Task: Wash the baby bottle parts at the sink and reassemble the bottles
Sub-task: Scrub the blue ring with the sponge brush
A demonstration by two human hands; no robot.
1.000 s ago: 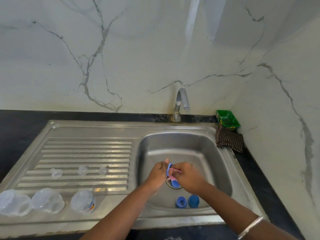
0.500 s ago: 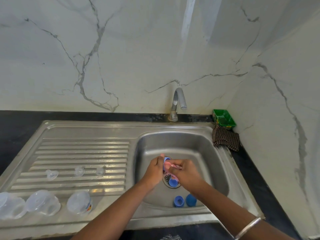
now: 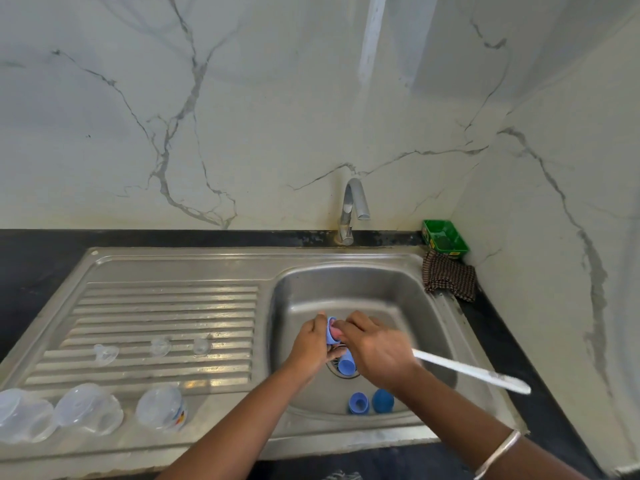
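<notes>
Over the sink basin (image 3: 349, 289) my left hand (image 3: 310, 344) grips a light blue bottle collar (image 3: 330, 331). My right hand (image 3: 377, 348) holds a brush by its white handle (image 3: 471, 371), which sticks out to the right; the pink brush end sits in the collar. A second light blue collar (image 3: 346, 364) lies on the drain under my hands. Two more blue parts (image 3: 358, 403) (image 3: 382, 400) lie at the basin's front. On the drainboard rest three clear teats (image 3: 160, 346) and, nearer me, three clear bottles (image 3: 88, 408) on their sides.
The tap (image 3: 351, 209) stands behind the basin with no water visible. A green tray (image 3: 445, 237) and a checked cloth (image 3: 448, 278) sit in the back right corner. Marble walls close the back and right. Black counter surrounds the steel sink.
My hands have shifted slightly away from me over the drain. The brush's white handle now shows, pointing right past my right wrist.
</notes>
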